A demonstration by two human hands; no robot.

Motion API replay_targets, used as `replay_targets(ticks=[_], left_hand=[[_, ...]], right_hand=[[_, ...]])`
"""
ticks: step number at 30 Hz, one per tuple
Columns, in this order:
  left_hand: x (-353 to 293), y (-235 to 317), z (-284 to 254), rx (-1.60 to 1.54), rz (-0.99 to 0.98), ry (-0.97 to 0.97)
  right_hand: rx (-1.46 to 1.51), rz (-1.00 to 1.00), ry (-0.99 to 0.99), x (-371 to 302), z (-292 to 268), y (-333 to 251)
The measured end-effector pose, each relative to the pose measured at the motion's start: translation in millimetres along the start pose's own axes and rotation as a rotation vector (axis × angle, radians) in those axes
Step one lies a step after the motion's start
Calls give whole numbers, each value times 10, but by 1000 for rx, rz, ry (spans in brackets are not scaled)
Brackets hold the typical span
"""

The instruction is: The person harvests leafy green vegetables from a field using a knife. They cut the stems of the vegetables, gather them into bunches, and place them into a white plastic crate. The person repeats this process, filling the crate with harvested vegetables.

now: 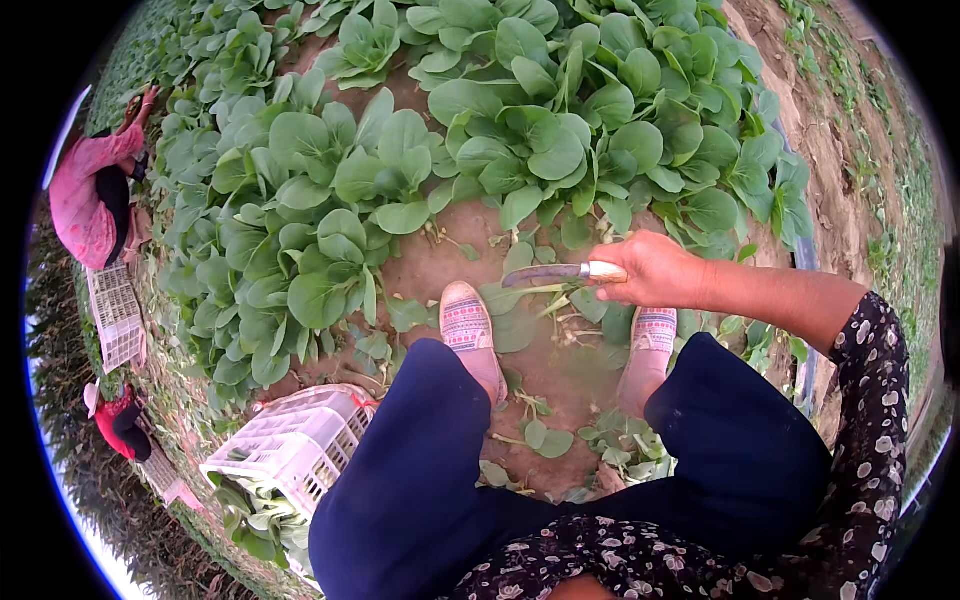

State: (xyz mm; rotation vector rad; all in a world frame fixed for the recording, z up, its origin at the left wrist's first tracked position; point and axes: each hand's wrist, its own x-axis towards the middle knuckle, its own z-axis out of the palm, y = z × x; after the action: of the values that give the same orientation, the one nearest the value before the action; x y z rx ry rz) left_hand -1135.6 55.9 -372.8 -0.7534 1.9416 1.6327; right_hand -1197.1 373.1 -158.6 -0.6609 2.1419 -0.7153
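Note:
My right hand [652, 272] is closed around the pale handle of a small knife [545, 273]. Its dark, slightly curved blade points left above the soil, between my two shoes [467, 318]. Cut leaves and pale stalks [585, 312] lie on the ground just below the knife. Beyond the hand stand leafy green vegetable plants [545, 150] with broad rounded leaves, like bok choy. My left hand is out of the picture.
A white plastic crate [300, 440] stands by my left leg, with cut greens [262, 520] beside its lower edge. At far left a person in pink [90, 195] crouches near another crate [118, 315]; a person in red [118, 432] is nearer. A bare soil strip [830, 200] runs along the right.

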Motion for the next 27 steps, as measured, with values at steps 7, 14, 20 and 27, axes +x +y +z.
replay_targets(ticks=[7, 14, 20, 27], left_hand=[[805, 121, 7, 231, -89, -62], [388, 95, -586, 529, -171, -261], [-111, 741, -1040, 941, -177, -587], [-571, 2322, 854, 1221, 1001, -1069]], right_hand=[[170, 42, -146, 80, 56, 213], [296, 94, 193, -640, -114, 438], [618, 254, 1102, -1256, 625, 571], [1653, 359, 1661, -1270, 1012, 845]])
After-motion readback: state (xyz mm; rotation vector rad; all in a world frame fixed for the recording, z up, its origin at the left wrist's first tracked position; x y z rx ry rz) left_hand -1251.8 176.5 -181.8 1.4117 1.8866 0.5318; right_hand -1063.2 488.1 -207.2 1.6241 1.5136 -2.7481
